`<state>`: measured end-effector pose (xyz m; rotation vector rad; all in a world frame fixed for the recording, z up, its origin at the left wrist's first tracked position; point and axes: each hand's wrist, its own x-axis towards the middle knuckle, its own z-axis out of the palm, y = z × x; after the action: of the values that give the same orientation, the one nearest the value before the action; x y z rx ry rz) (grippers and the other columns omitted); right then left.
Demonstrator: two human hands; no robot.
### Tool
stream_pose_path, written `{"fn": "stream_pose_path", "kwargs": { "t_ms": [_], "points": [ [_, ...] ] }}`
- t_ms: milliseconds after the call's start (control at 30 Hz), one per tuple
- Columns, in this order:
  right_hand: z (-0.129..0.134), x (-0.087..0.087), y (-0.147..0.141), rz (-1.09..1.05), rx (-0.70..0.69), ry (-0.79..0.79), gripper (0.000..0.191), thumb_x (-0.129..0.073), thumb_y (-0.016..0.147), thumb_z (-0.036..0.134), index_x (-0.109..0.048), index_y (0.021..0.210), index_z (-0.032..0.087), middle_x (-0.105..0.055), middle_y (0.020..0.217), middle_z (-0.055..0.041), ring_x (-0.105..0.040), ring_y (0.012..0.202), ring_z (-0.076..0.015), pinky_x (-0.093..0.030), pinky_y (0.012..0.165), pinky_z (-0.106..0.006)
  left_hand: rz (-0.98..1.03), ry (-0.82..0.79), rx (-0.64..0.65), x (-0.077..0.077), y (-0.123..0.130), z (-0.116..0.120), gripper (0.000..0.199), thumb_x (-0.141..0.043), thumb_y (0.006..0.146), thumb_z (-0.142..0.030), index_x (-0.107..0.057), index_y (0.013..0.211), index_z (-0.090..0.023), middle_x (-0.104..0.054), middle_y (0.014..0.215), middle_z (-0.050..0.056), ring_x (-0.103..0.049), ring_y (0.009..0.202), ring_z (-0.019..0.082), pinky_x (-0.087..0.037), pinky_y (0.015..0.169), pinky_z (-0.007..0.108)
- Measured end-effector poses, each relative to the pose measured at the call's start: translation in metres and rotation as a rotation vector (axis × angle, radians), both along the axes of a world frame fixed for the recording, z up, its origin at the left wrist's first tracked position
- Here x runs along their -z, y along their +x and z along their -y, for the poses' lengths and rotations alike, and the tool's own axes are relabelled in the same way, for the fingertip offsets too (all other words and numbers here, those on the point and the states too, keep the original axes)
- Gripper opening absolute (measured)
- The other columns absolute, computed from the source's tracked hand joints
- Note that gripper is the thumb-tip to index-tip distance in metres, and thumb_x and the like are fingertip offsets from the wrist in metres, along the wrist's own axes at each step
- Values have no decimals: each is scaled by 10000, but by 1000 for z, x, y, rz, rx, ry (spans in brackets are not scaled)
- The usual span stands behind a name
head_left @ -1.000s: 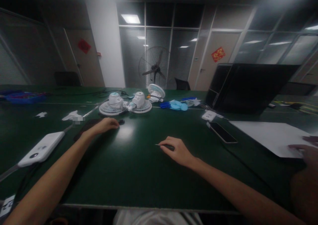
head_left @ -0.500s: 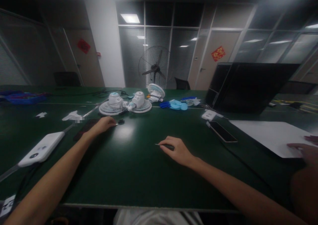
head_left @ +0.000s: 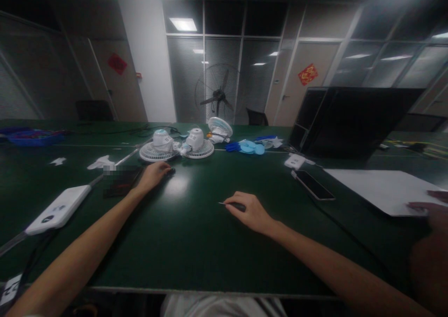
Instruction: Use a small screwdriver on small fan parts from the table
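Note:
My left hand (head_left: 156, 173) is closed, its fingertips at a small black object (head_left: 171, 171) on the green table; the fingers cover part of it, and its kind is too small to make out. To the right and nearer me, my right hand (head_left: 249, 210) rests on the table, closed around a slim tool with a dark handle (head_left: 239, 206). A thin metal tip sticks out past the fingers, pointing left. Beside my left wrist lies a dark, flat tray-like thing (head_left: 121, 184), partly hidden by blurred squares.
White fans (head_left: 159, 151) lie beyond my left hand, with blue gloves (head_left: 249, 147) to their right. A white power bank-like box (head_left: 59, 210) lies left. On the right are a phone (head_left: 315, 185), a monitor (head_left: 357, 123), and another person's hand (head_left: 423, 209) on a white sheet (head_left: 381, 191).
My left hand has shifted slightly right, its fingers now over part of the small black object. My right hand has stayed put. The white sheet under the other person's hand has moved a little.

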<state>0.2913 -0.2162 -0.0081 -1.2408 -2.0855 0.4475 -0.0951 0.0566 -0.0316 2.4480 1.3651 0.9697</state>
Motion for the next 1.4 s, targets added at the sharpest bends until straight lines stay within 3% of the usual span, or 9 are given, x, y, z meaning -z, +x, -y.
{"fn": "stream_pose_path", "kwargs": {
  "t_ms": [333, 467, 600, 767, 900, 1000, 1400],
  "points": [
    [1, -5, -2, -10, -11, -25, 246, -580, 1078, 360, -752, 1186, 221, -727, 1084, -50, -686, 934, -189, -556, 806, -307, 21, -5, -9, 2, 5, 2, 552, -591, 894, -653, -721, 1135, -174, -752, 1177, 159, -713, 1044, 323, -544, 909, 399],
    [1, -2, -1, -9, -9, -12, 258, -577, 1079, 373, -756, 1181, 218, -729, 1081, -55, -687, 936, -192, -554, 817, -311, 19, -59, 61, -2, 11, 7, 549, -650, 876, -579, -686, 1221, -153, -753, 1157, 155, -716, 1060, 313, -544, 935, 399],
    [0, -2, -1, 1, -5, -14, 256, -583, 1075, 376, -751, 1188, 218, -731, 1084, -54, -689, 935, -189, -551, 808, -303, -27, -148, 221, -10, 40, 36, 505, -667, 905, -460, -650, 1332, -190, -752, 1134, 101, -719, 963, 248, -548, 873, 356],
    [-1, -2, -2, 55, 31, 26, 224, -607, 1055, 340, -763, 1170, 228, -733, 1046, -46, -691, 906, -190, -531, 788, -303, -50, -301, 597, -21, 98, 106, 469, -642, 974, -372, -589, 1417, -230, -715, 1153, 76, -671, 962, 208, -517, 833, 311],
    [-3, 2, -2, 105, 65, 63, 196, -623, 1038, 313, -777, 1128, 231, -730, 997, -40, -684, 856, -184, -507, 745, -299, -37, -354, 726, -27, 123, 147, 455, -660, 979, -329, -582, 1422, -256, -698, 1161, 53, -647, 962, 191, -501, 850, 308],
    [-3, 4, -2, 121, 73, 67, 179, -634, 1028, 298, -781, 1109, 233, -725, 977, -33, -678, 831, -175, -504, 733, -292, -33, -372, 742, -29, 126, 157, 452, -667, 978, -307, -580, 1419, -260, -691, 1175, 52, -641, 982, 194, -495, 837, 306],
    [0, 1, -3, 127, 34, 67, 174, -641, 1024, 272, -781, 1113, 221, -718, 993, -38, -670, 830, -173, -502, 715, -285, -33, -348, 769, -28, 127, 160, 430, -667, 985, -293, -592, 1406, -255, -690, 1155, 59, -646, 960, 194, -489, 818, 305]
  ]
}}
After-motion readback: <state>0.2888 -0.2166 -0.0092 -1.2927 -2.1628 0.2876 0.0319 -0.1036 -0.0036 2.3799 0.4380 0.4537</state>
